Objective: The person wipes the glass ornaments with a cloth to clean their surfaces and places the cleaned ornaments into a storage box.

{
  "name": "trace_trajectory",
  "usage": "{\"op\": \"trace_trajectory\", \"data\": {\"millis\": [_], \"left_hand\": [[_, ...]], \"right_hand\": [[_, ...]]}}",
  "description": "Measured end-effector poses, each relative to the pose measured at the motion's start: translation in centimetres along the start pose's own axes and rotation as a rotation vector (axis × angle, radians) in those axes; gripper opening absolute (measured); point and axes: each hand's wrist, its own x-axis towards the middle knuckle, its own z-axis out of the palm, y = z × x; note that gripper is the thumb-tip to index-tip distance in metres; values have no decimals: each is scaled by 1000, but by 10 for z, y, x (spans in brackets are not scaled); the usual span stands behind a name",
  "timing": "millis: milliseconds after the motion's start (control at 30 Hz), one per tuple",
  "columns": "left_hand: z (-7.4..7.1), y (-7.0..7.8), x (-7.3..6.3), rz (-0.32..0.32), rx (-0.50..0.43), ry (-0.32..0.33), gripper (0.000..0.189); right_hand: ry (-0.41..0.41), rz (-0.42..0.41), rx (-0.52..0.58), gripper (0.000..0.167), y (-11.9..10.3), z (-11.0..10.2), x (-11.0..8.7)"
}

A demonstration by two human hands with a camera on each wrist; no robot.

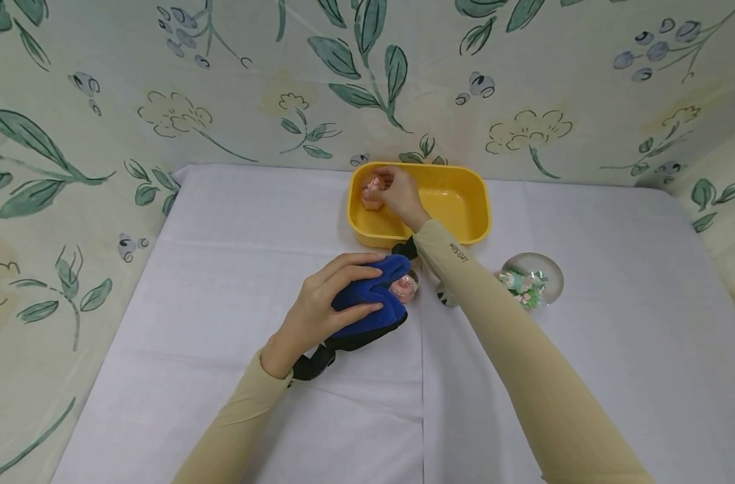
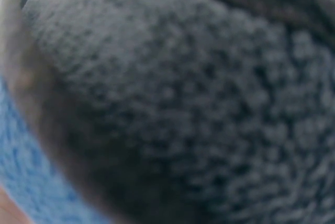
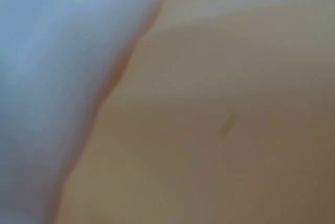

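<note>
My left hand (image 1: 319, 302) grips a soft blue-and-black fabric pouch (image 1: 367, 292), thumb on the near side and fingers over the top. In the left wrist view, fuzzy dark cloth (image 2: 172, 93) with a brown edge fills most of the frame. A round pink piece (image 1: 404, 288) shows at the pouch's right end. At the left end of the yellow tray (image 1: 479, 222), my right hand (image 1: 404, 198) pinches a small, shiny pink wrapped piece (image 1: 372, 193). Whether that piece touches the tray floor, I cannot tell. The right wrist view is blurred, mostly sleeve (image 3: 209, 145).
Right of the right forearm, a round clear dish (image 1: 551, 265) holds green and pink wrapped pieces (image 1: 527, 288). A small dark-and-pale object (image 1: 446, 296) is partly hidden by that forearm. A white cloth (image 1: 222, 222) covers the table; floral fabric hangs behind.
</note>
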Motion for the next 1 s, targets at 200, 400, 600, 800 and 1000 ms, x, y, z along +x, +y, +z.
{"op": "trace_trajectory", "data": {"millis": [200, 400, 600, 800, 1000], "left_hand": [[0, 1, 1, -8, 3, -3, 50], [0, 0, 0, -15, -2, -6, 49], [1, 0, 0, -19, 1, -7, 49], [0, 0, 0, -21, -5, -2, 48], [0, -1, -1, -22, -12, 4, 47]], "right_hand": [[8, 3, 18, 52, -1, -1, -2], [25, -16, 48, 51, -2, -4, -6], [32, -34, 48, 49, -7, -9, -10], [49, -62, 63, 49, -17, -13, -14], [69, -126, 127, 48, -23, -21, -23]]}}
